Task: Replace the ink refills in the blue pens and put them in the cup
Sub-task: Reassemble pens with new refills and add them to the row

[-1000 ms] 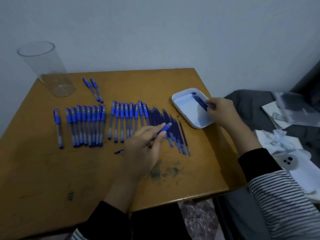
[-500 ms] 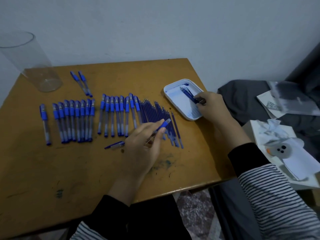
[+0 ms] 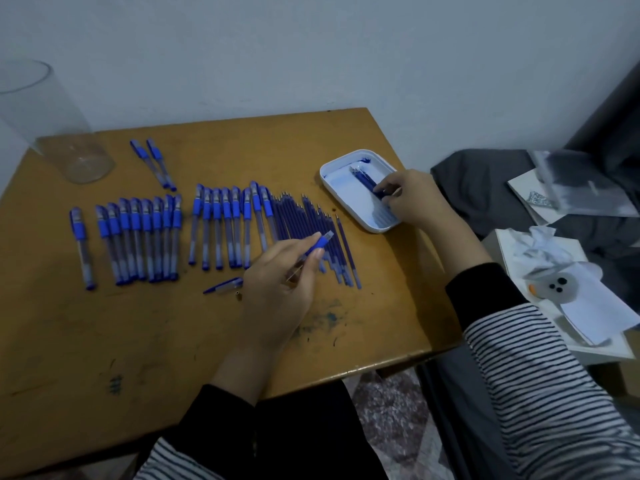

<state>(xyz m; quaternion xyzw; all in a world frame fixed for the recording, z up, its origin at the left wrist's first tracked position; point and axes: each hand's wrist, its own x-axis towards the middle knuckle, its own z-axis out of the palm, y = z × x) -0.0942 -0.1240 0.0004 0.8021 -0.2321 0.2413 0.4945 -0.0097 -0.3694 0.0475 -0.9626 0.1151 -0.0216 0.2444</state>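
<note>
Blue pens [image 3: 156,233] lie in rows across the middle of a scuffed wooden table [image 3: 138,341], with a fan of loose refills [image 3: 313,223] just to their right. At centre frame the person's left hand [image 3: 277,292] grips an opened pen barrel [image 3: 320,243], its blue end angled up over the refills. The right hand [image 3: 412,199], right of centre, pinches the used refills [image 3: 363,176] lying in a white tray [image 3: 349,202]. A loose pen part [image 3: 225,285] lies beside the left hand. A clear cup [image 3: 52,133] stands at upper left, well apart from both hands.
</note>
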